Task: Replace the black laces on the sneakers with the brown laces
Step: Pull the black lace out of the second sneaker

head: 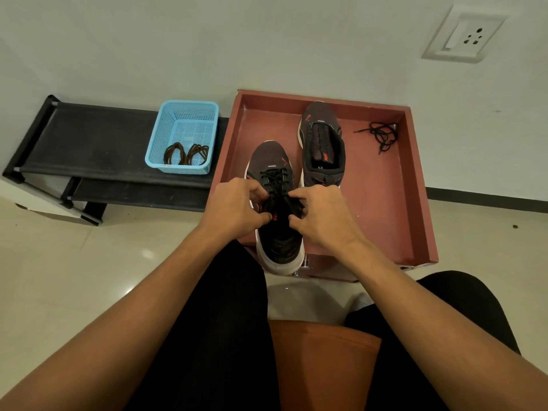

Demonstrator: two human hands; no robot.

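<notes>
1. On the left, a low black shelf (pixel 98 140) with a blue basket (pixel 166 114) on top.
2. In the basket, the brown laces (pixel 186 154), curled up in loops near the front wall.
3. Just to the right of the basket, a big red tray (pixel 382 185), pushed up against the wall (pixel 267 40).
4. In the tray, at the back, the far sneaker (pixel 321 143), toe to the wall, with no lace in it.
5. In the back right corner of the tray, a loose black lace (pixel 382 134) in a messy pile, well apart from both shoes.
6. At the front of the tray, the near sneaker (pixel 272 161), just beside the far one, its heel sticking out over the tray's front edge.
7. Across the top of the near sneaker, a black lace (pixel 274 176), criss-crossed through the holes (partly hidden by both hands).
8. Left hand (pixel 237 209): fingers curled in, thumb and fingers pinching the black lace on the left side of the shoe.
9. Right hand (pixel 323 215): fingers curled in too, pinching the same lace on the right side.
10. Close together, the two hands, almost touching over the shoe's tongue.
11. Below, a shiny pale floor (pixel 59 262); above, the plain pale wall with a white plug socket (pixel 465 37) up in the right corner.
12. At the bottom, legs in black trousers (pixel 225 321) and an orange seat (pixel 323 351) between them.
</notes>
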